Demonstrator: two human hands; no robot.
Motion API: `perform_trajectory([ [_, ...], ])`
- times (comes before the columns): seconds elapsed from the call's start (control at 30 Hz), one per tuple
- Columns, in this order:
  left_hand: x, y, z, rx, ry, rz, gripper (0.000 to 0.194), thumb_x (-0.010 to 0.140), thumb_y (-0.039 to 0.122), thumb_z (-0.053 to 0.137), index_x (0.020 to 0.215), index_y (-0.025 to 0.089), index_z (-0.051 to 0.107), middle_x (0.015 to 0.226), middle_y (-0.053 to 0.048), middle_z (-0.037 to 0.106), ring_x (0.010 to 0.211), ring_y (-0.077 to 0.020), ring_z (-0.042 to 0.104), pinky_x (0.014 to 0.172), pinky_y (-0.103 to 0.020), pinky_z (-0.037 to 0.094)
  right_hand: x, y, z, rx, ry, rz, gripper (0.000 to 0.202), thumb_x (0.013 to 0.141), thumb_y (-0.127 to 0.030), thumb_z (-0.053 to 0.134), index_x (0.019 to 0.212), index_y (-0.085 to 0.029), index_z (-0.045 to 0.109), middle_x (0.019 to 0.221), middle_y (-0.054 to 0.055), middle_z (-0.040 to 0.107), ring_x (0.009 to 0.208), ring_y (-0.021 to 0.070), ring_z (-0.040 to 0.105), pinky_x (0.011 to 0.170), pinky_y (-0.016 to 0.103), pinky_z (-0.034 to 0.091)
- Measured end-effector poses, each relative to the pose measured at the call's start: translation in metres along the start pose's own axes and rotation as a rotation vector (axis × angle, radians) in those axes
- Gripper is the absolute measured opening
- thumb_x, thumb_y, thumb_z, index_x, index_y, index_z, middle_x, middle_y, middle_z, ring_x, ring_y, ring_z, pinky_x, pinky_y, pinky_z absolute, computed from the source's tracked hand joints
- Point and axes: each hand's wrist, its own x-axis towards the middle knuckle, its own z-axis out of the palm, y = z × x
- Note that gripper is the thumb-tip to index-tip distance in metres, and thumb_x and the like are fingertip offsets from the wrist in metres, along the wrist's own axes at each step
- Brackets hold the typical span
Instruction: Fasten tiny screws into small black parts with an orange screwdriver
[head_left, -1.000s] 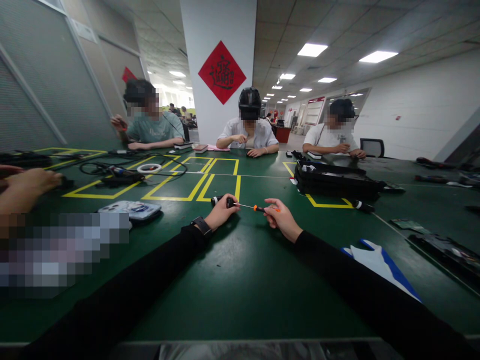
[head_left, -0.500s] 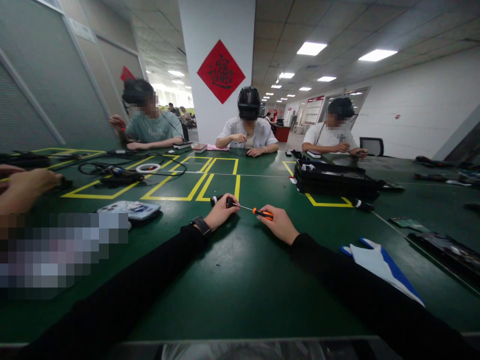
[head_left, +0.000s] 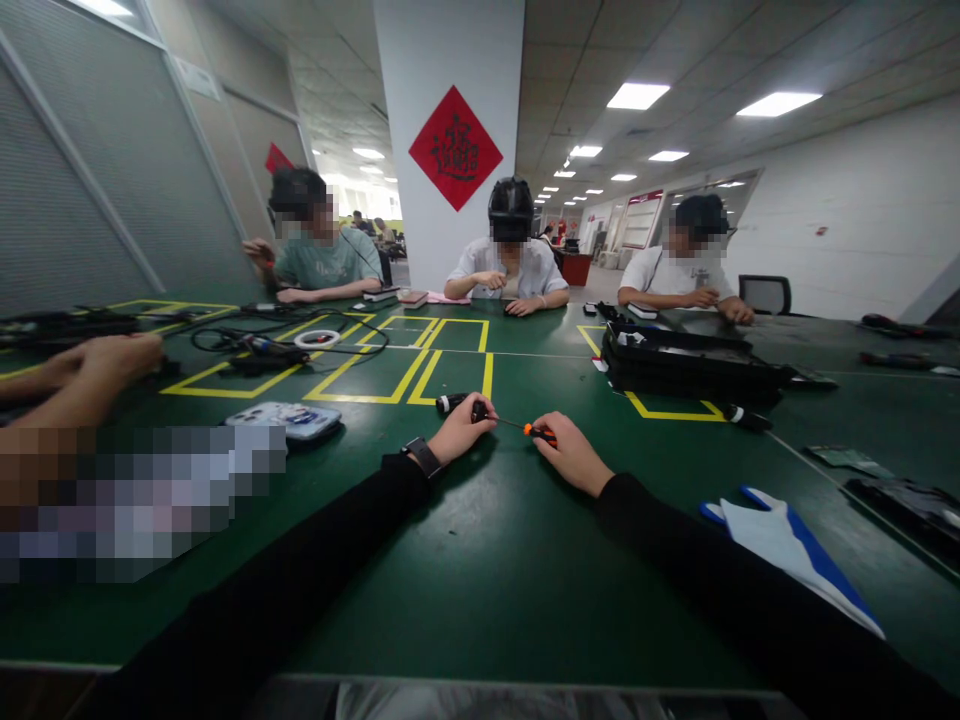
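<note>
My left hand (head_left: 460, 434), with a dark watch on its wrist, is closed around a small black part (head_left: 478, 411) above the green table (head_left: 480, 560). The exact kind of this part I cannot make out. In my right hand (head_left: 574, 456) is a screwdriver (head_left: 535, 432) with an orange and black handle. Its thin shaft points left, and the tip is at or close to the black part. Just beyond my left fingers shows a black cylindrical piece (head_left: 450, 402) with a white band; whether it joins the held part is unclear.
A phone in a patterned case (head_left: 289, 420) lies to the left, near another person's hands (head_left: 112, 365). Black trays (head_left: 690, 365) are stacked at back right. A blue-and-white glove (head_left: 795, 555) lies at right. Cables (head_left: 262, 350) sit at back left. Several people sit around.
The whole scene has shifted right as my head turned slightly left. Both hands keep their holds, with the screwdriver still directed at the black part.
</note>
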Motion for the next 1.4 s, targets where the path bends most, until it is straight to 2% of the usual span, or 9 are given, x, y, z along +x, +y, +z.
perform_trajectory([
  [0.13,-0.0001,0.0001,-0.0006,-0.005,-0.005,0.003,0.018,0.068,0.018,0.055,0.084,0.018,0.048,0.083,0.0,0.058,0.08,-0.0128,0.054,0.078,-0.03,0.041,0.0,-0.0018,0.0007,0.057,-0.01,0.008,0.018,0.082,-0.025,0.047,0.095,-0.017,0.057,0.091,0.006,0.056,0.088,0.0165,0.049,0.081,0.03,0.038],
  [0.27,-0.0006,0.0022,-0.0008,-0.008,-0.012,-0.01,0.018,0.067,0.018,0.056,0.084,0.018,0.049,0.083,-0.001,0.058,0.08,-0.0131,0.054,0.079,-0.03,0.041,0.0002,-0.0022,0.002,0.029,0.014,0.007,0.026,0.088,-0.022,0.034,0.083,-0.016,0.059,0.085,0.006,0.056,0.084,0.0156,0.05,0.081,0.03,0.038],
  [0.47,-0.0004,0.003,-0.001,-0.004,0.005,-0.03,0.019,0.068,0.021,0.057,0.085,0.018,0.049,0.083,0.0,0.058,0.078,-0.0128,0.054,0.075,-0.028,0.042,-0.0012,-0.0021,0.0,0.042,0.046,-0.019,0.011,0.08,-0.022,0.048,0.086,-0.017,0.055,0.09,0.005,0.054,0.084,0.0154,0.049,0.077,0.028,0.039],
  [0.57,-0.0009,0.0034,-0.0008,0.013,0.007,-0.024,0.02,0.071,0.03,0.056,0.085,0.018,0.049,0.078,0.001,0.057,0.074,-0.0125,0.054,0.072,-0.027,0.041,-0.0016,-0.0026,-0.0005,0.07,0.033,-0.004,0.013,0.077,-0.023,0.053,0.088,-0.017,0.053,0.088,0.004,0.055,0.081,0.0151,0.049,0.075,0.028,0.039],
  [0.77,-0.0021,0.0054,0.0003,0.017,-0.045,0.004,0.023,0.076,0.038,0.051,0.086,0.017,0.048,0.073,0.002,0.056,0.07,-0.0119,0.054,0.07,-0.027,0.042,-0.0021,-0.0075,0.0,0.075,-0.071,-0.034,0.018,0.086,-0.029,0.042,0.093,-0.017,0.053,0.087,0.004,0.056,0.083,0.0148,0.049,0.077,0.029,0.039],
  [1.0,-0.0022,0.0064,0.001,0.004,-0.02,-0.035,0.024,0.076,0.039,0.05,0.088,0.018,0.048,0.074,0.001,0.057,0.07,-0.0119,0.055,0.069,-0.026,0.042,-0.0013,-0.0085,-0.0008,-0.01,-0.03,-0.077,0.018,0.085,-0.021,0.041,0.08,-0.016,0.056,0.086,0.006,0.053,0.086,0.0158,0.047,0.081,0.03,0.037],
  [1.13,-0.002,0.0052,0.0005,0.028,-0.008,-0.019,0.025,0.076,0.039,0.05,0.088,0.017,0.048,0.073,0.001,0.056,0.07,-0.0119,0.054,0.07,-0.027,0.042,-0.0013,-0.0049,-0.0001,0.029,0.004,-0.075,0.009,0.081,-0.021,0.047,0.085,-0.016,0.054,0.088,0.005,0.053,0.085,0.0153,0.047,0.078,0.029,0.038],
  [1.23,-0.0021,0.0053,-0.0001,0.063,-0.012,0.014,0.023,0.075,0.037,0.052,0.087,0.017,0.049,0.074,0.001,0.056,0.07,-0.0116,0.053,0.071,-0.027,0.042,-0.0016,-0.0022,0.0013,0.081,0.019,-0.047,0.012,0.078,-0.021,0.052,0.089,-0.016,0.052,0.087,0.004,0.053,0.081,0.0145,0.049,0.075,0.028,0.039],
  [1.4,-0.0028,0.0086,-0.0002,0.046,-0.008,-0.017,0.022,0.076,0.035,0.051,0.088,0.017,0.049,0.074,0.001,0.056,0.069,-0.0114,0.053,0.068,-0.026,0.041,-0.0009,-0.0008,0.0023,0.051,0.048,0.009,0.01,0.081,-0.022,0.047,0.084,-0.016,0.054,0.083,0.004,0.053,0.081,0.0146,0.048,0.075,0.028,0.038],
])
